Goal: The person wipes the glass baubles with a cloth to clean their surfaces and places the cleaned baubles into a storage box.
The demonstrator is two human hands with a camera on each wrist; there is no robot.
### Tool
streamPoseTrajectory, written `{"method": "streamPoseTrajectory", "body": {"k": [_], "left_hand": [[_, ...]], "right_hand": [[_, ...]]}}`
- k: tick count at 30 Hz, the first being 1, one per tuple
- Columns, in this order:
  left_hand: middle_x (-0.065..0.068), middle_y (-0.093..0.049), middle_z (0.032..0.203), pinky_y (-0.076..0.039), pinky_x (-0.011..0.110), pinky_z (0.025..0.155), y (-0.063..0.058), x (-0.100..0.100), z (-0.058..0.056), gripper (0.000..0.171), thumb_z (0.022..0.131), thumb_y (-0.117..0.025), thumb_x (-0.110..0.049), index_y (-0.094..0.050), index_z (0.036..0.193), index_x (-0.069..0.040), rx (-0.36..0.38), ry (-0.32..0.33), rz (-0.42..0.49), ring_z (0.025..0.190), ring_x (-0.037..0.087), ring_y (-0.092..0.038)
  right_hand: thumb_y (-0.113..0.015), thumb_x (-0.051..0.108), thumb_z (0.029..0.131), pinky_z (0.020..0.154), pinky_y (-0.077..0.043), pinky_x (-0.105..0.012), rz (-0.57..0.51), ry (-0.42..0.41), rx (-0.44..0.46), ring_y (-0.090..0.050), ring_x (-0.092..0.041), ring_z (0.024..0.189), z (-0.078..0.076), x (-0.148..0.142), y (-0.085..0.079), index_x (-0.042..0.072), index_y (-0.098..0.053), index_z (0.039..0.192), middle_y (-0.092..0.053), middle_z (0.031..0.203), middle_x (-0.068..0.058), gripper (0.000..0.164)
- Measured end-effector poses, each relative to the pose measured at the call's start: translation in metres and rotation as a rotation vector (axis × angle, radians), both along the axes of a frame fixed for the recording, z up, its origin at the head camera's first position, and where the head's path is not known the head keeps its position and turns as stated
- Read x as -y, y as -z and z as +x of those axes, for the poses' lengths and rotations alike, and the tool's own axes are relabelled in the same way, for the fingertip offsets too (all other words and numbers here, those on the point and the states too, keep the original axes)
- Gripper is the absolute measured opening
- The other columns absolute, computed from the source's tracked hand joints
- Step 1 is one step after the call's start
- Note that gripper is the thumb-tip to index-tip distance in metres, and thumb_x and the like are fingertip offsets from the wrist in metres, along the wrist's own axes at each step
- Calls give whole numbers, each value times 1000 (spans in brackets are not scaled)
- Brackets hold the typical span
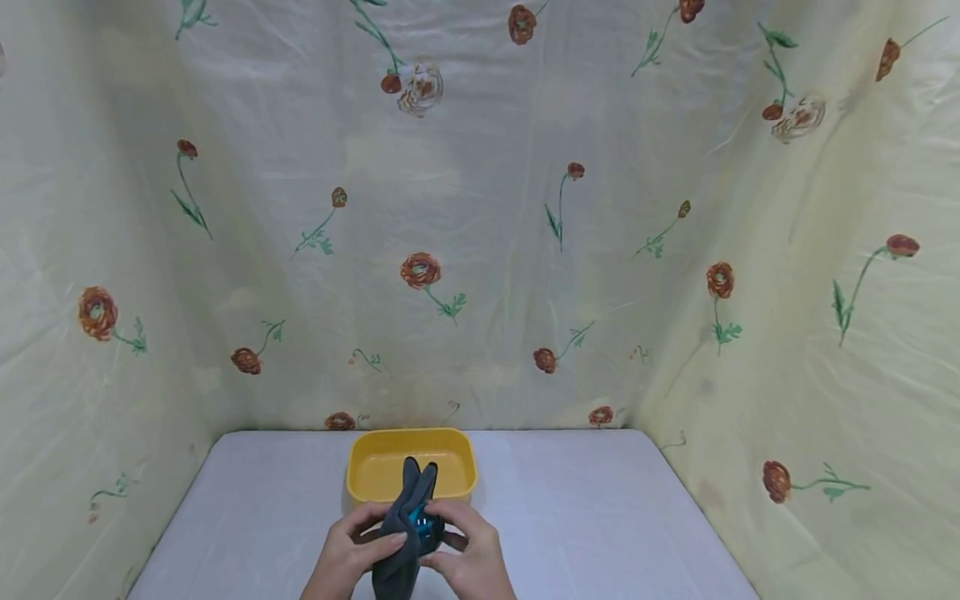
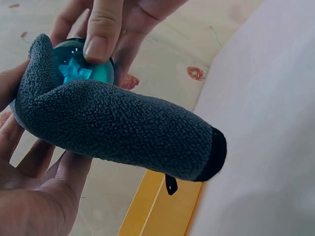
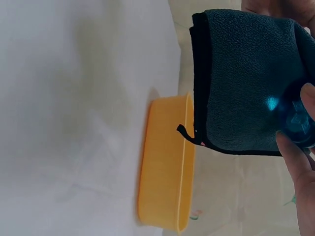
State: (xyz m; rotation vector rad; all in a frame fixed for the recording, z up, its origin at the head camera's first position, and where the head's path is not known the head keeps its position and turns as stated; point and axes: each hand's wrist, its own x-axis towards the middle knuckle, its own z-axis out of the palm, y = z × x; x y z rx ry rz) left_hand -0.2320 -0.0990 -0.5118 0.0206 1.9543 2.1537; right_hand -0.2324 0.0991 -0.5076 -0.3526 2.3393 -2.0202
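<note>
My left hand (image 1: 348, 546) grips a folded dark grey cloth (image 1: 395, 571) with a black edge and a small loop. Against the cloth lies a see-through blue ball (image 1: 429, 532) with a star shape inside. My right hand (image 1: 474, 546) holds this ball between thumb and fingers. In the left wrist view, a fold of the cloth (image 2: 123, 128) wraps partly round the ball (image 2: 74, 71), and a thumb presses on top of it. From the right wrist, the cloth (image 3: 251, 83) hangs spread behind the ball (image 3: 298, 120).
A yellow rectangular tub (image 1: 375, 475) stands on the white table (image 1: 585, 517), just beyond the hands. Flower-printed curtains (image 1: 487, 167) enclose the table at the back and both sides.
</note>
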Motion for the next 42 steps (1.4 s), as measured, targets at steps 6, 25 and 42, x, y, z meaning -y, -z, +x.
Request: {"method": "streamPoseTrajectory", "body": {"k": [6, 25, 42], "left_hand": [[11, -65, 123, -62, 46, 90, 0, 1, 0, 55, 88, -76, -30, -57, 131, -1, 2, -6, 4, 105, 25, -68], [8, -68, 119, -63, 44, 90, -1, -2, -1, 51, 84, -80, -28, -62, 125, -2, -11, -22, 9, 103, 26, -71], [12, -67, 120, -64, 44, 86, 7, 3, -7, 51, 83, -80, -27, -63, 124, -1, -11, 15, -10, 103, 26, -70]], "right_hand": [[-80, -5, 76, 95, -60, -29, 148, -46, -257, -63, -19, 116, 5, 1, 0, 20, -69, 117, -62, 127, -1, 50], [-75, -14, 76, 95, -59, -20, 485, 0, -883, -66, -17, 108, 8, 4, 6, 15, -63, 118, -60, 126, -5, 53], [-79, -15, 64, 91, -56, -10, 480, 41, -954, -65, -13, 101, 4, 1, 14, 15, -63, 120, -61, 121, -6, 66]]}}
